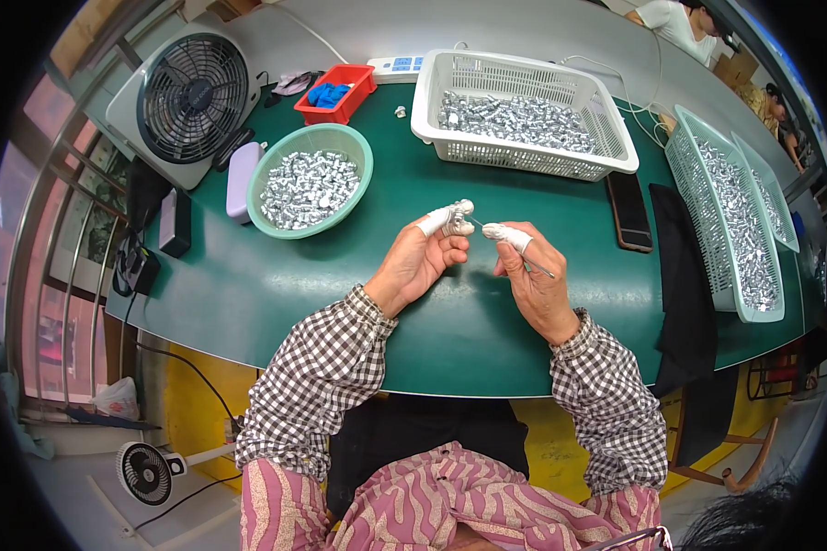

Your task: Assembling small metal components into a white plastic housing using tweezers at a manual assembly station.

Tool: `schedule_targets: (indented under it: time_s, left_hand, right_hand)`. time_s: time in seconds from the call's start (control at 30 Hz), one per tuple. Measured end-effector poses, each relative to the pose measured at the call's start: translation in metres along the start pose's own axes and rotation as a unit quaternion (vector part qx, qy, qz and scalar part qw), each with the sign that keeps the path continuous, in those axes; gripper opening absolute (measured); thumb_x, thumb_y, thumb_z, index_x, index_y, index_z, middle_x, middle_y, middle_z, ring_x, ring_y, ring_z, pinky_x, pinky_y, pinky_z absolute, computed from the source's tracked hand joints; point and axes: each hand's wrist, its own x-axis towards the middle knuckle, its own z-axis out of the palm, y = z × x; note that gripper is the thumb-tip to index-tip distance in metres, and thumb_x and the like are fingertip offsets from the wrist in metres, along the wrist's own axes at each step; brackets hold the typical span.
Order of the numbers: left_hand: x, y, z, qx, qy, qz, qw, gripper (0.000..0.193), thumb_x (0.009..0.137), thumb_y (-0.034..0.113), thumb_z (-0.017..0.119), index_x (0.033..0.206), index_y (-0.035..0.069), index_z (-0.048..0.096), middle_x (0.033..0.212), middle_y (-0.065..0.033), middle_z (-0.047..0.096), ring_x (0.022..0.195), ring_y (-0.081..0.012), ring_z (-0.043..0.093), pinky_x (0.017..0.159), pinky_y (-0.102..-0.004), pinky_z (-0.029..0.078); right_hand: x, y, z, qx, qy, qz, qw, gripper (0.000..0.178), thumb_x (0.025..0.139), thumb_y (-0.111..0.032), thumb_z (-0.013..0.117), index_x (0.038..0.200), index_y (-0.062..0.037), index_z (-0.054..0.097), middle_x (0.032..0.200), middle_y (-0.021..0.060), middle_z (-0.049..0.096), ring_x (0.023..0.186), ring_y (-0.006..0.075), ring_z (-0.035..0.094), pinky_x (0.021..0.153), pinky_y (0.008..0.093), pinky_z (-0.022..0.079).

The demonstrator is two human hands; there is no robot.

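Over the middle of the green table, my left hand pinches a small silvery metal part between fingertips wrapped in white covers. The fingers hide most of that part. Close beside it, my right hand, also with white-wrapped fingertips, grips a thin metal pick. The pick's tip points at the small part; whether they touch I cannot tell. To the left of my hands stands a round green bowl heaped with small silvery metal parts. Beyond them, a white plastic basket holds many similar parts.
At right lie a phone, a black cloth and a green basket of metal parts. A box fan, a lilac case and a red bin with blue material stand at left. Other people sit beyond the table.
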Motion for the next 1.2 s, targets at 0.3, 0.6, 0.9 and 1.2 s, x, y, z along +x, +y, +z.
schedule_targets:
  time_s: [0.3, 0.6, 0.9, 1.2]
  left_hand:
    - [-0.001, -0.001, -0.002, 0.026, 0.034, -0.009, 0.999, 0.026, 0.092, 0.016, 0.045, 0.108, -0.003, 0.052, 0.084, -0.0082, 0.060, 0.067, -0.0120, 0.060, 0.056, -0.0207, 0.054]
    - [-0.005, -0.001, 0.005, 0.062, 0.013, 0.000, 0.998, 0.026, 0.092, 0.017, 0.046, 0.107, -0.003, 0.052, 0.081, -0.0064, 0.058, 0.066, -0.0117, 0.059, 0.055, -0.0215, 0.054]
    - [-0.010, 0.002, 0.011, 0.085, -0.023, -0.020, 0.996, 0.022, 0.090, 0.021, 0.051, 0.100, 0.002, 0.053, 0.075, -0.0022, 0.054, 0.059, -0.0081, 0.053, 0.048, -0.0213, 0.047]
    - [-0.008, -0.009, 0.018, 0.129, -0.015, -0.053, 0.990, 0.020, 0.090, 0.022, 0.052, 0.100, 0.004, 0.052, 0.072, -0.0001, 0.051, 0.058, -0.0080, 0.050, 0.045, -0.0205, 0.042]
  right_hand:
    - [-0.001, 0.001, 0.000, 0.029, -0.030, 0.024, 0.999, 0.019, 0.091, -0.012, 0.049, 0.099, 0.0016, 0.059, 0.090, 0.0079, 0.058, 0.058, 0.0090, 0.052, 0.051, 0.0210, 0.044]
    - [-0.002, 0.004, 0.000, 0.000, -0.042, 0.015, 0.999, 0.015, 0.089, -0.009, 0.052, 0.097, 0.0015, 0.059, 0.089, 0.0078, 0.059, 0.059, 0.0101, 0.053, 0.051, 0.0216, 0.045]
    - [0.005, 0.009, -0.002, -0.136, -0.031, -0.202, 0.969, 0.012, 0.088, -0.007, 0.053, 0.091, 0.0033, 0.059, 0.088, 0.0113, 0.062, 0.066, 0.0157, 0.060, 0.055, 0.0232, 0.048]
    - [0.003, 0.019, -0.015, 0.113, -0.012, 0.178, 0.977, 0.012, 0.087, -0.006, 0.053, 0.089, 0.0038, 0.060, 0.088, 0.0122, 0.063, 0.064, 0.0202, 0.061, 0.056, 0.0255, 0.049]
